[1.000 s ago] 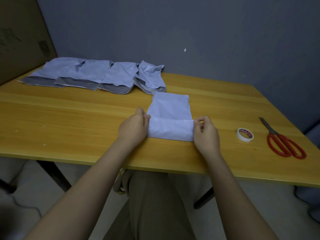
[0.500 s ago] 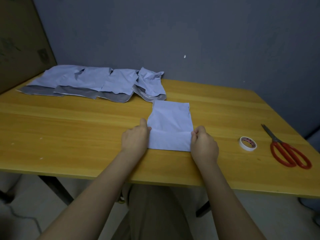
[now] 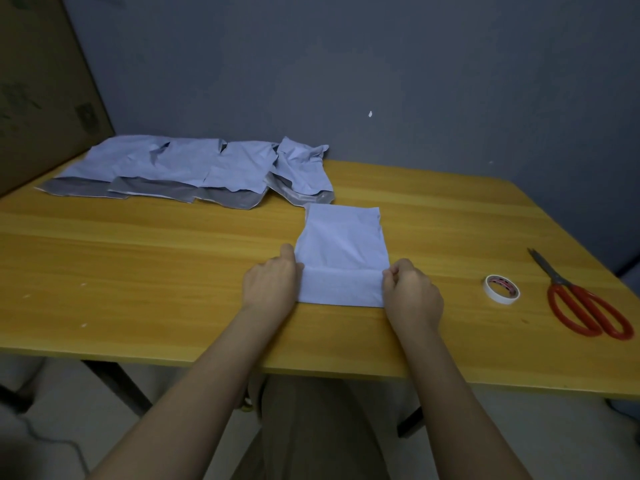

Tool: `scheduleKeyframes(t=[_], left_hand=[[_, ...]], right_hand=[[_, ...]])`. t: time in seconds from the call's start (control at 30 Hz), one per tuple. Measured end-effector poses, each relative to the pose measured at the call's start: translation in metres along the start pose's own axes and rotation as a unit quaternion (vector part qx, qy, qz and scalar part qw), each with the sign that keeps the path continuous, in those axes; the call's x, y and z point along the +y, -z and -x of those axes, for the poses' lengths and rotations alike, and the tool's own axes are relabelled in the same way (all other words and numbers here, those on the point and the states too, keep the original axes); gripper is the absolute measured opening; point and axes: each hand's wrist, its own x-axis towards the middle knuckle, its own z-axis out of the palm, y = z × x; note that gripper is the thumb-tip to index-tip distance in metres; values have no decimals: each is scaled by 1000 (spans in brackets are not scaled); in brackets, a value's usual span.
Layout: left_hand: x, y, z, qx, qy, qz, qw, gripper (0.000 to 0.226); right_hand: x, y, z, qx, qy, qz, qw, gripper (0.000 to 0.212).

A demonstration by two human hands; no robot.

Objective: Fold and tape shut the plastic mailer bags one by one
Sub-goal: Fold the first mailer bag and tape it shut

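From the head camera, the pale blue plastic mailer bag (image 3: 341, 258) lies flat on the yellow wooden table (image 3: 138, 265), right in front of the person, with its near end turned up over itself into a neat band. That looks like the first fold only: no tape shows on it anywhere, so the sealing is not yet done. The small white roll of tape (image 3: 502, 289) sits untouched well to the right, and the red-handled scissors (image 3: 585, 306) lie just beyond it, blades pointing away.

At the far left, a row of crumpled pale blue mailer bags with grey flaps (image 3: 187, 171) waits along the wall, open and unfolded by the look of them. So the job seems to be at an early stage, with most bags left.

Now the hands. The left hand (image 3: 270, 282) sits at the fold's left edge, knuckles up, thumb stretched forward along the bag's side, fingers curled onto the edge and apparently holding it. The right hand (image 3: 412, 292) mirrors it at the right edge, fingertips pinching the folded corner. Both forearms reach in straight from the near table edge.
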Motion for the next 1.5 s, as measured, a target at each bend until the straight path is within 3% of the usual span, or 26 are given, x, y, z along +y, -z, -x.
scheduleKeyframes(t=[0.7, 1.17, 1.4, 1.5], left_hand=[[2, 1, -1, -13, 21, -13, 1000, 24], [7, 3, 0, -15, 34, -45, 998, 14], [1, -1, 0, 36, 37, -37, 998, 18], [-7, -6, -4, 131, -57, -31, 989, 16]], right_hand=[[0, 0, -5, -11, -23, -14, 1000, 21], [1, -1, -10, -21, -33, -21, 999, 17], [2, 0, -10, -11, -22, -32, 999, 12], [2, -1, -10, -9, 23, -30, 999, 18]])
